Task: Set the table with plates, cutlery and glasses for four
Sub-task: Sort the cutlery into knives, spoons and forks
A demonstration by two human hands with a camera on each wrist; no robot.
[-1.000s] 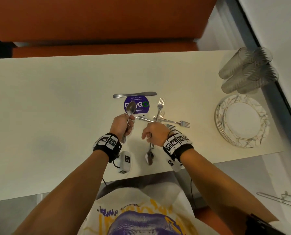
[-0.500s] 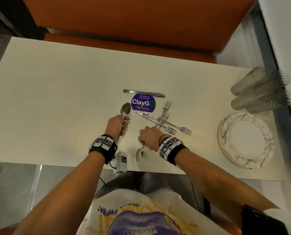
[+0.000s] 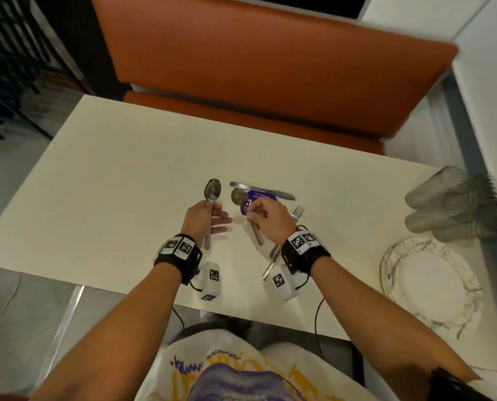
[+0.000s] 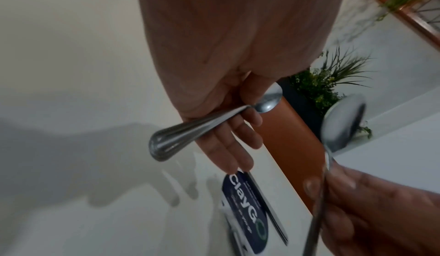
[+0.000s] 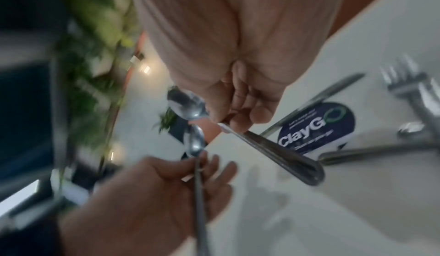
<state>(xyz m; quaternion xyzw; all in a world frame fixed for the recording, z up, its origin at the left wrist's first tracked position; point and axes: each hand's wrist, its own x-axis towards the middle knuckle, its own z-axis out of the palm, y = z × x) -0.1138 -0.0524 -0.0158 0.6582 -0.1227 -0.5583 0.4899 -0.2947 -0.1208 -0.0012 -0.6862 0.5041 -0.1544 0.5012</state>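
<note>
While both hands hang just above the cream counter (image 3: 102,180), each carries a spoon with its bowl pointing away from the person. The left hand (image 3: 202,219) pins its spoon (image 3: 212,190) between thumb and forefinger, the other fingers stretched out straight under the handle, as the left wrist view shows. The right hand (image 3: 267,219) pinches the second spoon (image 3: 239,197) with curled fingers near the neck, handle slanting back under the palm. Beyond the right hand a knife (image 3: 263,190) lies flat across the far edge of a round purple sticker (image 3: 259,198). Just right of that hand, forks (image 3: 297,212) lie crossed on the counter; their count is unclear. At the counter's right end, ribbed glasses (image 3: 446,204) lie on their sides beside a stack of white plates (image 3: 432,282) with gold veining. An orange bench (image 3: 256,62) runs along the far side
</note>
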